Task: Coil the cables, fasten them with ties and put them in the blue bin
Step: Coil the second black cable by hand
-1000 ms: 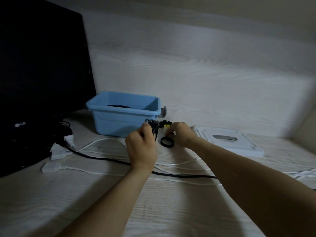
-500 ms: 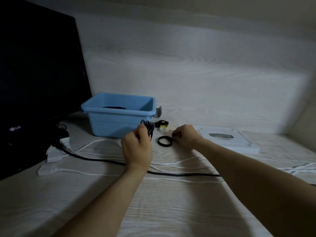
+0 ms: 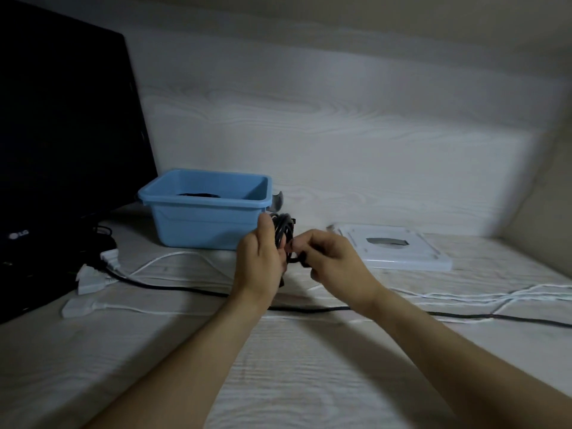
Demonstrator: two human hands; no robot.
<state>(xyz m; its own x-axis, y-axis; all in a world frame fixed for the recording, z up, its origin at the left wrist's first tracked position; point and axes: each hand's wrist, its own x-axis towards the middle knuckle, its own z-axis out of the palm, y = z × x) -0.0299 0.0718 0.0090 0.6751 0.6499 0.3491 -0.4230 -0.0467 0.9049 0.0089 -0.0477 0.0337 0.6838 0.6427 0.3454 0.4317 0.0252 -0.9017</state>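
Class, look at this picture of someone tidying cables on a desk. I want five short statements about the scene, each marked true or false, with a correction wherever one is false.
1. The left hand holds a coiled black cable. True.
2. The blue bin lies tipped on its side. False: it stands upright, open side up.
3. The right hand rests flat on the desk. False: it is raised beside the coil, fingers curled on something small and dark.
4. A loose black cable runs across the desk. True.
5. The monitor stands right of the bin. False: it stands to its left.
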